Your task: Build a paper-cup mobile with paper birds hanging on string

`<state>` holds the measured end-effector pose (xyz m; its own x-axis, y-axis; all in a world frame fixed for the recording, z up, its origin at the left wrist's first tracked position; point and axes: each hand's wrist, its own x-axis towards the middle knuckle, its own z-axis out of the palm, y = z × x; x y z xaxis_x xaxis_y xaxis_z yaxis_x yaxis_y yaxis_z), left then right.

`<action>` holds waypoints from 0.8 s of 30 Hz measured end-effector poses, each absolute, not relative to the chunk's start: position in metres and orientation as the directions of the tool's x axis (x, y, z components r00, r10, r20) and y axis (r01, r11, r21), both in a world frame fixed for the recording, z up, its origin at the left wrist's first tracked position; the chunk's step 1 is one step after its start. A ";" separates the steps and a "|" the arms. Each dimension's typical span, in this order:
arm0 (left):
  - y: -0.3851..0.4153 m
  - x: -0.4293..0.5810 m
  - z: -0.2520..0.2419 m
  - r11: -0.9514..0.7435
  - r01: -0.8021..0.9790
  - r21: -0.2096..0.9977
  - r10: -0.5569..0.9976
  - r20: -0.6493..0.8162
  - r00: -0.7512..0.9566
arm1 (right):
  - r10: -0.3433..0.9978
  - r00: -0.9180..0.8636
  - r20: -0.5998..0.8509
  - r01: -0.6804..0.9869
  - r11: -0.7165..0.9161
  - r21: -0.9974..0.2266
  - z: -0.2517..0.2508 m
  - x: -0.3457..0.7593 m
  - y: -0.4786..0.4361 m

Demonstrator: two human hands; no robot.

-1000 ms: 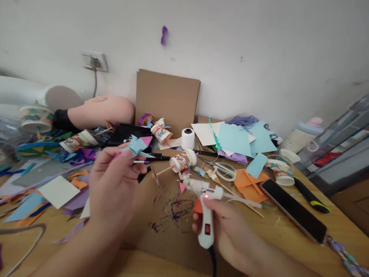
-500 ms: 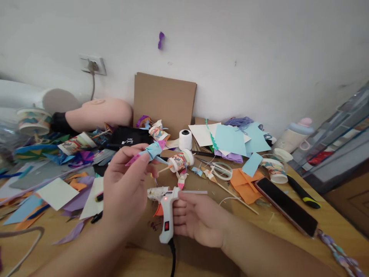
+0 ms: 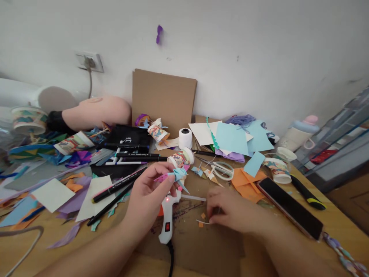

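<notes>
Now the bird (image 3: 180, 175) is just below the frame's centre, pinched between thumb and fingers of the left hand (image 3: 152, 194). Below it stands the glue gun (image 3: 167, 225). Lower right of centre, the right hand (image 3: 230, 209) curls at a string (image 3: 202, 221); whether it grips, I cannot tell. Likely step: taking up the string, which calls for a fine pinch. Half a second ago, that hand was on the gun.

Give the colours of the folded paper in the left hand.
Light blue and pink: folded paper in the left hand, best seen in the head view.
</notes>
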<state>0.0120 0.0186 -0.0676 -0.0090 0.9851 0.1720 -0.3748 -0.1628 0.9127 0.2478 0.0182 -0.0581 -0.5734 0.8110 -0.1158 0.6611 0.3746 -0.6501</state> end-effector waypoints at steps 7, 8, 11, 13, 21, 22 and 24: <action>0.020 0.014 -0.066 -0.156 -0.336 0.929 0.986 0.167 0.002 | 0.778 -0.588 -0.220 0.749 0.421 -0.512 -0.063 0.226 0.005; 0.021 0.014 -0.065 -0.151 -0.340 0.928 0.987 0.161 0.001 | 0.779 -0.580 -0.238 0.758 0.409 -0.508 -0.062 0.224 0.005; 0.022 0.014 -0.065 -0.132 -0.345 0.929 0.989 0.145 0.011 | 0.786 -0.565 -0.252 0.769 0.390 -0.507 -0.061 0.224 0.005; 0.023 0.013 -0.066 -0.127 -0.345 0.930 0.990 0.141 0.014 | 0.791 -0.564 -0.237 0.760 0.385 -0.523 -0.062 0.226 0.006; 0.023 0.013 -0.068 -0.097 -0.337 0.936 0.994 0.105 0.005 | 0.814 -0.554 -0.174 0.723 0.367 -0.585 -0.060 0.239 0.008; 0.023 0.013 -0.067 -0.098 -0.344 0.934 0.995 0.104 0.000 | 0.821 -0.543 -0.176 0.720 0.348 -0.600 -0.059 0.240 0.008; 0.023 0.014 -0.066 -0.092 -0.366 0.926 0.995 0.099 0.000 | 0.838 -0.517 -0.175 0.704 0.300 -0.644 -0.058 0.242 0.008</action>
